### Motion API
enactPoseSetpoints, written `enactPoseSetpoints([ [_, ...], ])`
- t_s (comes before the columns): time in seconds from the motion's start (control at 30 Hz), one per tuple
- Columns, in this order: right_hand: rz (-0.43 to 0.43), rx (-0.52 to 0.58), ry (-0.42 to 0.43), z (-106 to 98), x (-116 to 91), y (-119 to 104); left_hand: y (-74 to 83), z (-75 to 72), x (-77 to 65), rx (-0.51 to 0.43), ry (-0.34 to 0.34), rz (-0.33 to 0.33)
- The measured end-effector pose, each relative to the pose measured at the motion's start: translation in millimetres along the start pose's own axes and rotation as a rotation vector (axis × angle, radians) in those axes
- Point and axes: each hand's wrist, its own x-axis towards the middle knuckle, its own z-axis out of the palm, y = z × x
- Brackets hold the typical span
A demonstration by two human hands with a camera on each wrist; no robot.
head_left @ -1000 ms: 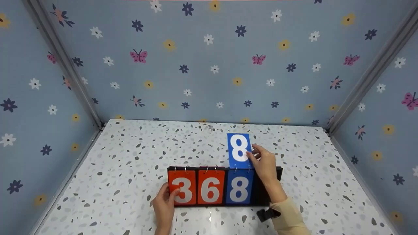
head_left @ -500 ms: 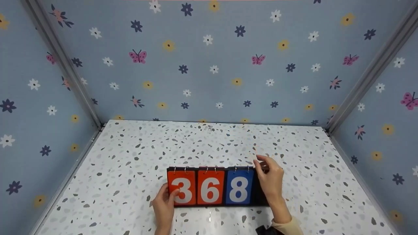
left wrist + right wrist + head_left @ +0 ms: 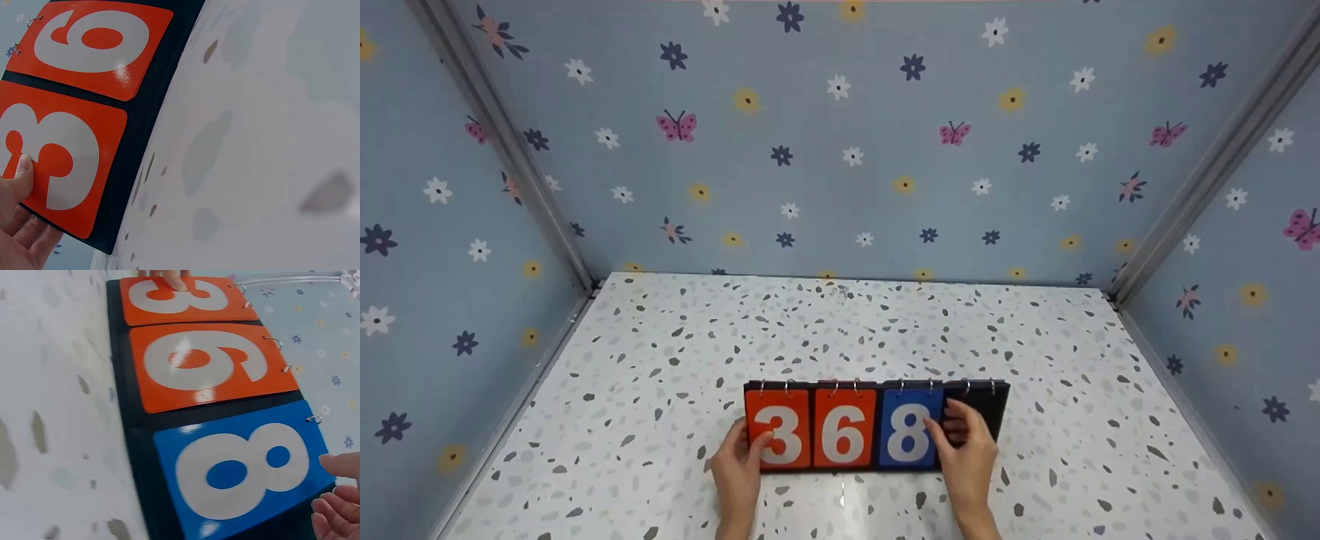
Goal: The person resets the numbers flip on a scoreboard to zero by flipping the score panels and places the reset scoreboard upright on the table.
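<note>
A black flip scoreboard stands on the table, leaning back. From left to right it shows a red 3 card, a red 6 card and a blue 8 card, hung on metal rings. My left hand grips the board's left end, thumb on the 3 card and fingers behind. At the blue card's right edge is my right hand, its thumb touching the card. Its fingers are loosely bent over the bare black panel, with a gap to the thumb.
The speckled white table reaches back to a blue flower-patterned wall. Similar panels rise on both sides, with grey metal posts in the corners. Two rings at the board's right end carry no visible card.
A raised blue 8 card has gone over the back, leaving another 8 in front. My right hand has come down from the top edge to that card's side. The left hand stays put.
</note>
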Motion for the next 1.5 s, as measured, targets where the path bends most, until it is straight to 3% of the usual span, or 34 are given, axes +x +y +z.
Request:
enactPoseSetpoints([
  [0.2, 0.052, -0.088, 0.022, 12.1, -11.8, 9.4, 1.2, 0.6, 0.4, -0.011, -0.008, -0.022],
  [0.43, 0.055, -0.154, 0.048, 20.6, -17.0, 17.4, 1.8, 1.0, 1.8, -0.03, -0.012, -0.034],
  [0.7, 0.09, -0.086, 0.057, 19.9, -13.7, 21.8, 1.6, 1.4, 2.0, -0.004, -0.006, -0.026],
  [0.87, 0.121, -0.024, 0.018, 15.8, -13.3, 19.8, 1.9, 0.5, 0.6, -0.009, 0.0, 0.012],
  [1.03, 0.099, -0.063, -0.008, 10.7, -15.0, 15.8, 2.1, -0.2, -0.7, -0.016, 0.009, 0.052],
  [1.27, 0.129, -0.083, -0.113, 0.7, -17.1, 4.0, 2.0, -0.2, 0.0, 0.001, 0.008, 0.03],
  [1.5, 0.053, 0.005, -0.204, -14.2, -14.2, -1.3, 0.9, -0.4, -0.2, -0.015, 0.006, 0.011],
])
